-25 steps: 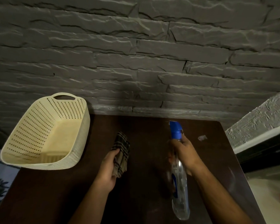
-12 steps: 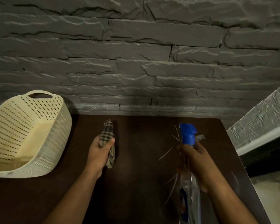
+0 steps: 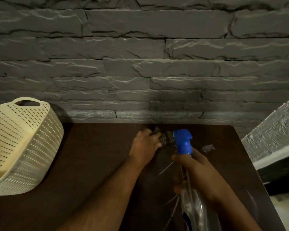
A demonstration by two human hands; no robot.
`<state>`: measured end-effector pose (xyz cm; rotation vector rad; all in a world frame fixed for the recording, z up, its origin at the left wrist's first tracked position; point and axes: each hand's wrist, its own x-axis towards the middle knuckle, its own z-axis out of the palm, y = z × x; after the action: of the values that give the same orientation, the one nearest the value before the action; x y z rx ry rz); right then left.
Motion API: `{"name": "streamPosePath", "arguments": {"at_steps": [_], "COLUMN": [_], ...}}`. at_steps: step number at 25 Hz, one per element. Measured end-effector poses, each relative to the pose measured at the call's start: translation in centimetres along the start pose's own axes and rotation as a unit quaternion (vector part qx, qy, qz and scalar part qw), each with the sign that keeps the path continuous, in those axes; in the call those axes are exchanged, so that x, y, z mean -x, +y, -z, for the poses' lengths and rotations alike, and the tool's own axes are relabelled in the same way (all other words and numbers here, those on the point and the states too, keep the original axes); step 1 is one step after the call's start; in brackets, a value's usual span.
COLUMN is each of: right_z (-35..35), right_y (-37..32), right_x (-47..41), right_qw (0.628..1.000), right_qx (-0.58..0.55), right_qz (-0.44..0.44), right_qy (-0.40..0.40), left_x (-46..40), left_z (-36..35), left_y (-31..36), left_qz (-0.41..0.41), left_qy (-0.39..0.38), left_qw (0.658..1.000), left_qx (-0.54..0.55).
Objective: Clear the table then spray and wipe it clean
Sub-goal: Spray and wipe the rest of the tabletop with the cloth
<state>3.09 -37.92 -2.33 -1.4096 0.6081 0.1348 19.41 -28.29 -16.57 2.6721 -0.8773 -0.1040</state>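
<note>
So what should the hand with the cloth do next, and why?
Probably drag the cloth back toward the near edge. The left hand holds it near the table's far side, wet streaks lie nearer, and the right hand grips the spray bottle.

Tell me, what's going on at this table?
A person is cleaning a dark brown table. The left hand presses a checked cloth against the far part of the tabletop, near the stone wall. The right hand grips a clear spray bottle with a blue nozzle, held above the table. A cream perforated basket sits at the table's left edge, and a small scrap lies on the right side, beyond the bottle.
</note>
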Motion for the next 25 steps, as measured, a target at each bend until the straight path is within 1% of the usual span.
{"name": "streamPosePath", "arguments": {"at_steps": [1, 2, 3, 4, 5, 6, 7, 8, 9, 10, 11, 13, 14, 15, 16, 17, 18, 19, 20, 22, 23, 24, 25], "right_z": [0.4, 0.8, 1.4, 1.9, 2.4, 2.7, 2.9, 2.9, 2.9, 2.8, 2.9, 3.2, 3.3, 3.3, 3.3, 3.3, 3.3, 3.3, 3.5, 4.0, 4.1, 4.2, 4.2], "right_y": [0.1, 0.2, 0.3, 0.4, 0.5, 0.6, 0.7, 0.7, 0.8, 0.9, 1.0, 1.2, 1.3, 1.3, 1.4, 1.5, 1.7, 1.8, 1.9, 2.2, 2.2, 2.2, 2.2], "right_x": [0.0, 0.0, -0.1, -0.1, -0.2, -0.2, -0.4, -0.5, -0.6, -0.8, -1.0, -1.3, -1.4, -1.5, -1.6, -1.7, -1.7, -1.8, -1.9, -1.9, -1.9, -1.9, -2.0], "right_qw": [1.0, 1.0, 1.0, 1.0, 1.0, 1.0, 1.0, 1.0, 0.999, 1.0, 1.0, 0.999, 0.999, 0.999, 0.999, 0.999, 0.999, 0.999, 0.999, 0.999, 0.999, 0.999, 0.999], "right_qx": [-0.002, -0.002, -0.001, 0.0, 0.0, 0.0, -0.001, -0.001, 0.0, 0.0, -0.001, -0.009, -0.012, -0.014, -0.016, -0.016, -0.016, -0.018, -0.019, -0.021, -0.019, -0.015, -0.012], "right_qz": [-0.004, -0.007, -0.01, -0.014, -0.018, -0.022, -0.025, -0.025, -0.025, -0.025, -0.026, -0.033, -0.036, -0.035, -0.034, -0.032, -0.031, -0.03, -0.031, -0.035, -0.04, -0.042, -0.044], "right_qy": [-0.003, -0.004, -0.006, -0.009, -0.013, -0.016, -0.017, -0.018, -0.02, -0.019, -0.015, -0.004, 0.0, 0.002, 0.002, 0.003, 0.004, 0.006, 0.008, 0.009, 0.007, 0.007, 0.008], "left_x": [-0.4, -1.2, -2.1, -2.6, -2.7, -2.9, -3.1, -3.0, -3.0, -3.3, -4.4, -5.4, -5.3, -5.1, -4.4, -3.7, -3.7, -4.2, -5.1, -6.0, -5.7, -5.2, -4.5], "left_z": [0.0, 0.3, 0.8, 1.0, 1.2, 0.7, 0.2, -0.5, -1.2, -1.3, -1.2, -0.4, -0.3, -0.6, -1.2, -1.9, -2.2, -2.2, -2.1, -1.5, -1.4, -1.5, -1.9], "left_y": [-0.6, -2.0, -3.9, -5.5, -5.9, -5.5, -3.8, -1.7, -0.5, -0.1, -1.0, -2.1, -1.3, 0.1, 2.6, 4.6, 4.8, 4.0, 2.2, -0.7, -0.6, 0.5, 2.6], "left_qz": [-0.051, -0.032, 0.05, 0.143, 0.2, 0.195, 0.132, 0.051, -0.014, -0.048, -0.028, 0.101, 0.115, 0.072, -0.013, -0.086, -0.128, -0.126, -0.074, 0.074, 0.094, 0.054, -0.037], "left_qy": [0.006, 0.032, 0.069, 0.101, 0.108, 0.103, 0.087, 0.059, 0.035, 0.027, 0.04, 0.072, 0.077, 0.074, 0.057, 0.026, 0.006, 0.014, 0.034, 0.07, 0.074, 0.084, 0.069], "left_qw": [0.999, 0.999, 0.996, 0.984, 0.974, 0.975, 0.987, 0.997, 0.999, 0.998, 0.999, 0.992, 0.99, 0.995, 0.998, 0.994, 0.989, 0.99, 0.996, 0.995, 0.993, 0.995, 0.997], "left_qx": [0.004, 0.011, 0.018, 0.018, 0.004, -0.01, -0.004, 0.006, 0.013, 0.011, 0.008, 0.0, -0.006, -0.001, 0.026, 0.055, 0.068, 0.065, 0.047, 0.006, 0.008, 0.012, 0.021]}}
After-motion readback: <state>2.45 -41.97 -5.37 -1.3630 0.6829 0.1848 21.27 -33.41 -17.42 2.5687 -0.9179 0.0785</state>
